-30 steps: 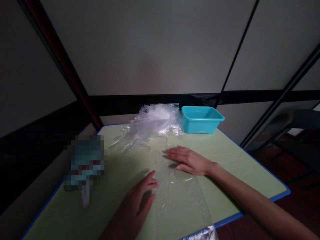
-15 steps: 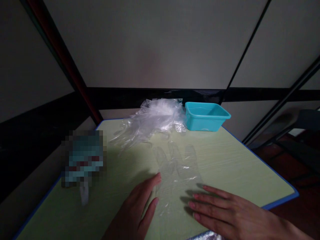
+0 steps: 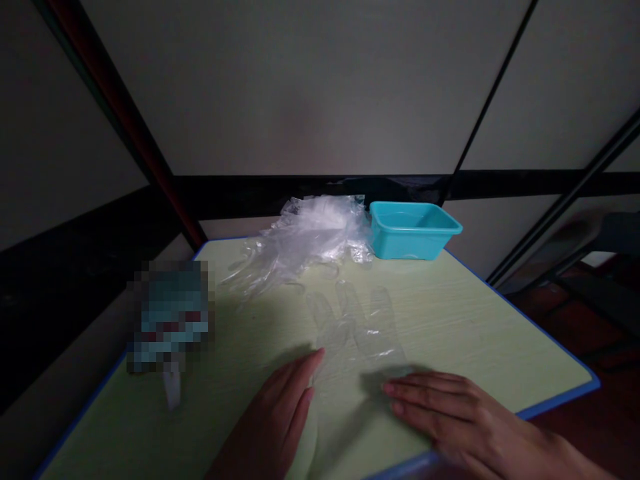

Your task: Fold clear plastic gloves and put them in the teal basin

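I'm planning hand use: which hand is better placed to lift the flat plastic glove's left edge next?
Probably the left hand: it lies close by the left edge of the plastic glove, thumb and index finger apart. The right hand is across, by the glove's lower right.

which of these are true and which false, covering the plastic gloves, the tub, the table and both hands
1. The turquoise tub stands to the right of the heap of clear plastic. True.
2. The left hand grips the tub. False: it is beside the left edge of the single clear glove, apart from the tub.
3. The glove's fingers point away from the person. True.
4. The table has red edging. False: the edging is blue.
5. The right hand is clenched in a fist. False: its fingers are extended.
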`<action>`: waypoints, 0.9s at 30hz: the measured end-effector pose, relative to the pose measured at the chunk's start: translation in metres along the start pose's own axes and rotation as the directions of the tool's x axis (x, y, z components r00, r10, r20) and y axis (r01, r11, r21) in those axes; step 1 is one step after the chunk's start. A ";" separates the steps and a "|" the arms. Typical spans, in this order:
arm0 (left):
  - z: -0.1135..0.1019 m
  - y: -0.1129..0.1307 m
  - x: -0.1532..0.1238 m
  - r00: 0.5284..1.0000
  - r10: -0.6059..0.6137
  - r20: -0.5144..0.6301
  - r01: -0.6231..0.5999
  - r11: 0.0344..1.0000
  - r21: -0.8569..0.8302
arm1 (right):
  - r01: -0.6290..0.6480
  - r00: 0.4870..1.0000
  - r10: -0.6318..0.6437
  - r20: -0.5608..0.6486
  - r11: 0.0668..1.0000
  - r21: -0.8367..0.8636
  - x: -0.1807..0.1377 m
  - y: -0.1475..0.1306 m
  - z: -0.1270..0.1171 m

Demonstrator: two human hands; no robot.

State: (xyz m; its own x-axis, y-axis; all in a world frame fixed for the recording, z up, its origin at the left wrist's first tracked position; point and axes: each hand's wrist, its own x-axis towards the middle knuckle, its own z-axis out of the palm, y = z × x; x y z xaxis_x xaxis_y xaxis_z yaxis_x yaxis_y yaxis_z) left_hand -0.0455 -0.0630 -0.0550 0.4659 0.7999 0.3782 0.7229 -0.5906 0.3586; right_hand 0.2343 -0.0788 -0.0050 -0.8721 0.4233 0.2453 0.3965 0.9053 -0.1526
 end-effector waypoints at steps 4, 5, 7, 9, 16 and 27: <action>-0.005 0.000 -0.003 0.999 0.031 0.040 -0.033 0.998 0.046 | -0.082 0.992 0.093 -0.091 0.989 0.124 0.001 0.004 -0.006; -0.006 0.000 -0.004 0.998 0.042 0.049 -0.045 0.997 0.063 | -0.099 0.988 0.115 -0.102 0.984 0.148 0.001 0.005 -0.006; -0.008 0.003 -0.004 0.997 0.056 0.053 -0.061 0.993 0.100 | -0.121 0.983 0.145 -0.115 0.974 0.189 0.001 0.006 -0.006; -0.010 0.006 -0.002 0.997 0.068 0.035 -0.072 0.989 0.133 | -0.131 0.980 0.159 -0.119 0.967 0.217 0.000 0.007 -0.005; -0.008 0.009 0.003 0.992 0.125 0.008 -0.125 0.974 0.188 | -0.162 0.976 0.183 -0.116 0.971 0.173 0.000 0.007 -0.001; -0.005 0.005 0.003 0.992 0.126 0.006 -0.125 0.980 0.153 | 0.099 0.956 -0.144 -0.256 0.979 -0.181 0.019 0.006 -0.011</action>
State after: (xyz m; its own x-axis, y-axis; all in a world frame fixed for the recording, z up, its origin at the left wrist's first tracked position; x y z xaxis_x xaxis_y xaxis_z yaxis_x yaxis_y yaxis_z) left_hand -0.0427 -0.0640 -0.0475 0.5562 0.7201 0.4149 0.7285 -0.6627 0.1737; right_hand 0.2228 -0.0651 0.0094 -0.8174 0.2839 0.5013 0.3538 0.9341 0.0479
